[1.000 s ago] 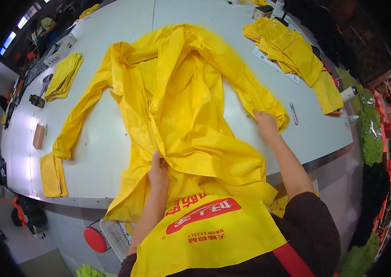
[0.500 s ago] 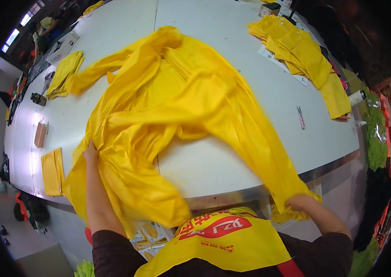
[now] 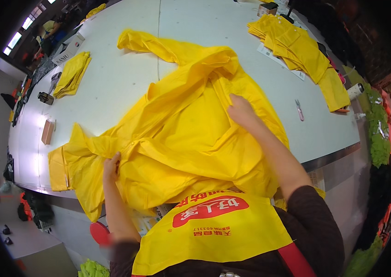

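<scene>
A shiny yellow long-sleeved jacket (image 3: 191, 124) lies crumpled and partly spread over the white table. One sleeve stretches toward the far left, and the lower cloth hangs over the near edge by my apron. My left hand (image 3: 111, 168) grips the cloth on the left side, where folds bunch around the fingers. Farther in, on the right part of the jacket, my right hand (image 3: 240, 111) is closed on its fabric near an inner fold. Under the jacket's left end, a folded yellow cloth (image 3: 58, 171) is partly covered.
On the white table (image 3: 131, 92), thread snips (image 3: 299, 111) lie at the right. Yellow folded garments are stacked at the far right (image 3: 292, 48) and left (image 3: 73, 74). A small open box (image 3: 47, 132) and a dark container (image 3: 45, 98) stand along the left side.
My right hand has moved from the near right edge up and inward onto the jacket. The jacket has turned and spread flatter. My left hand has shifted slightly right and nearer.
</scene>
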Demonstrator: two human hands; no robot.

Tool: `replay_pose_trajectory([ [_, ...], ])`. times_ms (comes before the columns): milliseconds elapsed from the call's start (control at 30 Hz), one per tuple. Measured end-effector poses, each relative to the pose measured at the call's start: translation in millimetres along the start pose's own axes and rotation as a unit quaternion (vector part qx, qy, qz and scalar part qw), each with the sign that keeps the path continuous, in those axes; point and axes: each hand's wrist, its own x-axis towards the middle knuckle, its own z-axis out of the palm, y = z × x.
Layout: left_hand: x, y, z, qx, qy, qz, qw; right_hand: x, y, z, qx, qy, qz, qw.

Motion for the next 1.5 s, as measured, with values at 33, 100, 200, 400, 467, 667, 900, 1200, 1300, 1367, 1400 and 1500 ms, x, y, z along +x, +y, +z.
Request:
replay_pose_trajectory([
  [33,-17,2,19,-0.02,0.004,0.028,0.999,18,-8,27,-0.046,-0.04,0.086,0.994],
  [100,-35,4,35,-0.042,0.031,0.066,0.996,32,-16,72,-0.24,0.026,0.148,0.959],
  [200,-49,2,41,-0.053,0.085,0.189,0.977,45,5,96,-0.321,0.084,0.11,0.937],
  [400,-54,11,22,-0.09,0.04,0.216,0.971,58,53,2,-0.018,-0.075,0.041,0.996],
  [467,-50,14,16,-0.108,0.034,0.21,0.971,68,78,-30,0.117,-0.032,0.035,0.992],
  [667,-54,-3,-42,-0.075,0.109,0.183,0.974,131,190,-221,0.376,0.148,0.03,0.914],
  [900,-42,-3,-21,-0.002,0.097,0.036,0.995,167,290,-121,-0.14,0.231,0.186,0.945],
  [1200,-59,15,-13,0.061,0.02,-0.111,0.992,99,74,-56,-0.105,0.057,-0.03,0.992],
  [1300,-61,12,-14,0.058,-0.001,-0.1,0.993,77,80,-46,-0.199,0.028,-0.007,0.98],
  [1367,-58,14,-12,0.06,-0.019,-0.093,0.994,69,124,-43,-0.146,-0.035,0.033,0.988],
  [1400,-59,14,-13,0.055,-0.026,-0.088,0.994,73,152,-42,-0.06,-0.104,0.049,0.992],
  [1500,-58,7,-27,0.038,-0.043,-0.061,0.996,68,151,-73,0.012,-0.175,-0.028,0.984],
])
